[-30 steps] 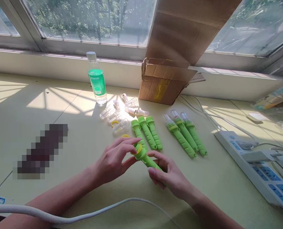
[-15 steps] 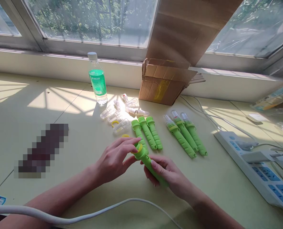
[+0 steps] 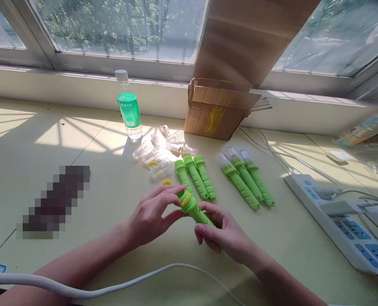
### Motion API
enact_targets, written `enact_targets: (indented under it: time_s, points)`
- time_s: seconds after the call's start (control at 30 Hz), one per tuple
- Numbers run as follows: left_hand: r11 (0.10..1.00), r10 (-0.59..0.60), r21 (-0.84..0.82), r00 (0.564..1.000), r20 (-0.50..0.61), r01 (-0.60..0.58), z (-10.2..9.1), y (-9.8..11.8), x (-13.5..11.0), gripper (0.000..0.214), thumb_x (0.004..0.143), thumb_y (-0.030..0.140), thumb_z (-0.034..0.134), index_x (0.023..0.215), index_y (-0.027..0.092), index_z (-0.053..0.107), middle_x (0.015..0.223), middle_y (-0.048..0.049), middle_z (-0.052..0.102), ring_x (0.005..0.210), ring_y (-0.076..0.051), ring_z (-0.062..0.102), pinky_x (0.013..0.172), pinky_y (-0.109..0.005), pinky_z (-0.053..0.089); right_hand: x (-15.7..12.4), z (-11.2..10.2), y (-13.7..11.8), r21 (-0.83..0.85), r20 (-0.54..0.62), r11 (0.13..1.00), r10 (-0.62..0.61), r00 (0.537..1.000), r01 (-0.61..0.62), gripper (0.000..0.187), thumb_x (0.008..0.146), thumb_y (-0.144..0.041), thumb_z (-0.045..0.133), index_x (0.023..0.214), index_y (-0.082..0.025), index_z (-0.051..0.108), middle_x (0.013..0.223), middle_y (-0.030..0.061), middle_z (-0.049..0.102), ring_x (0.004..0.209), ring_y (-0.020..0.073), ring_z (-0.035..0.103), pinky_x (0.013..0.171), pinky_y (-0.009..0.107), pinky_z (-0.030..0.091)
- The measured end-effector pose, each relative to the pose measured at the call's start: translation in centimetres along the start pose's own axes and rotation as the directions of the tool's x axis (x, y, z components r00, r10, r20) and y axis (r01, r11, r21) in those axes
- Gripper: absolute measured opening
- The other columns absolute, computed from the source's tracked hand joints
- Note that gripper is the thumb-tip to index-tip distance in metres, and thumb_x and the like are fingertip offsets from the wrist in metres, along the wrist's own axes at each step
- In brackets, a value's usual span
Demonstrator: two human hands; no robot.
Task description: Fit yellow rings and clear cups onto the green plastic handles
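My right hand (image 3: 222,231) is wrapped round the ribbed body of a green plastic handle (image 3: 195,210), tilted with its head up and to the left. A yellow ring (image 3: 185,198) sits on that head, and the fingertips of my left hand (image 3: 153,212) pinch it there. Just beyond lie three bare green handles (image 3: 195,176) side by side. To their right lie three green handles with clear caps (image 3: 246,178). Another loose yellow ring (image 3: 166,182) lies by my left fingers.
Several clear caps (image 3: 158,155) and small white parts lie near a water bottle with a green label (image 3: 129,106). An open cardboard box (image 3: 219,106) stands by the window sill. A white power strip (image 3: 342,221) with cables lies at the right. A white cable (image 3: 112,284) crosses the foreground.
My right hand has shifted its grip along the green handle, and the handle has turned slightly in my fingers. My left hand stays pinched on the yellow ring.
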State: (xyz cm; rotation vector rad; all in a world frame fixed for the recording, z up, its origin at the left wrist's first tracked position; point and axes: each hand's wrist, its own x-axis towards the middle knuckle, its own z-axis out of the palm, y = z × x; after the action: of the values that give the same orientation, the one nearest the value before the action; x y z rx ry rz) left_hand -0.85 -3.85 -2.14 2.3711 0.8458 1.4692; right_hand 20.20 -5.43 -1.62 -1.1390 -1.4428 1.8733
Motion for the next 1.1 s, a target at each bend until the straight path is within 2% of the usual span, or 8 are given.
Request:
enact_targets:
  time_s: [0.27,0.43,0.57,0.7,0.87,0.93,1.1]
  points:
    - [1.0,-0.004,0.0,1.0,-0.028,0.004,-0.05,-0.05,-0.13,0.03,0.073,0.014,0.074,0.092,0.016,0.051,0.108,-0.0155,0.068,0.101,-0.02,0.065,0.083,-0.035,0.058,-0.08,0.06,0.42,0.123,0.061,0.992,-0.043,0.997,0.035,0.026,0.087,-0.035,0.059,0.103,-0.02,0.046,0.064,0.0,0.067,0.032,0.0028,0.037,0.033,0.015,0.023]
    - [1.0,0.025,-0.009,1.0,-0.013,-0.026,-0.2,-0.12,0.0,0.035,0.073,0.018,0.074,0.099,0.015,0.051,0.111,-0.0162,0.066,0.105,-0.021,0.063,0.085,-0.037,0.057,-0.02,0.01,0.29,0.156,0.062,0.984,-0.093,0.994,0.082,0.024,0.089,-0.037,0.055,0.103,-0.019,0.05,0.071,0.0019,0.066,0.036,0.0048,0.043,0.035,0.017,0.027]
    - [0.999,0.04,0.012,0.999,0.004,-0.04,-0.22,-0.13,0.1,0.035,0.074,0.014,0.072,0.102,0.016,0.051,0.113,-0.0162,0.065,0.105,-0.022,0.062,0.086,-0.037,0.056,0.05,0.08,-0.23,0.107,0.07,0.99,-0.098,0.993,0.09,0.028,0.091,-0.04,0.052,0.089,-0.013,0.059,0.072,0.002,0.058,0.048,0.0077,0.051,0.044,0.02,0.035]
    - [1.0,0.012,0.0,0.999,0.034,-0.012,-0.17,-0.05,0.07,0.029,0.076,0.013,0.069,0.099,0.016,0.051,0.113,-0.0157,0.066,0.103,-0.021,0.063,0.085,-0.037,0.056,0.04,0.17,-0.23,0.094,0.059,0.995,-0.052,0.997,0.046,0.033,0.091,-0.043,0.048,0.084,-0.013,0.059,0.065,0.0008,0.054,0.045,0.0073,0.045,0.04,0.02,0.031]
    - [1.0,-0.012,-0.006,0.998,0.056,0.013,0.02,-0.1,-0.22,0.022,0.079,0.015,0.067,0.093,0.017,0.05,0.112,-0.0151,0.066,0.101,-0.021,0.064,0.085,-0.037,0.056,-0.04,0.33,0.15,0.029,-0.007,1.0,0.004,1.0,-0.004,0.027,0.084,-0.042,0.061,0.094,-0.017,0.054,0.06,-0.0038,0.057,0.036,0.0043,0.039,0.034,0.017,0.03]
    - [1.0,-0.006,-0.004,0.999,0.042,0.006,0.05,-0.15,-0.28,0.023,0.078,0.015,0.068,0.092,0.017,0.05,0.112,-0.0149,0.066,0.101,-0.021,0.064,0.084,-0.037,0.057,-0.06,0.35,0.2,0.022,-0.04,0.999,0.033,0.999,-0.032,0.032,0.08,-0.038,0.067,0.101,-0.02,0.05,0.06,-0.0053,0.059,0.033,0.0039,0.039,0.032,0.016,0.03]
    - [1.0,0.012,-0.005,0.999,0.038,-0.012,-0.18,-0.09,0.03,0.028,0.077,0.015,0.069,0.097,0.016,0.051,0.113,-0.0155,0.066,0.104,-0.021,0.063,0.084,-0.036,0.057,0.06,0.23,0.39,0.12,-0.018,0.993,-0.013,1.0,0.015,0.029,0.083,-0.039,0.063,0.1,-0.021,0.049,0.065,-0.0018,0.065,0.031,0.0052,0.043,0.029,0.015,0.027]
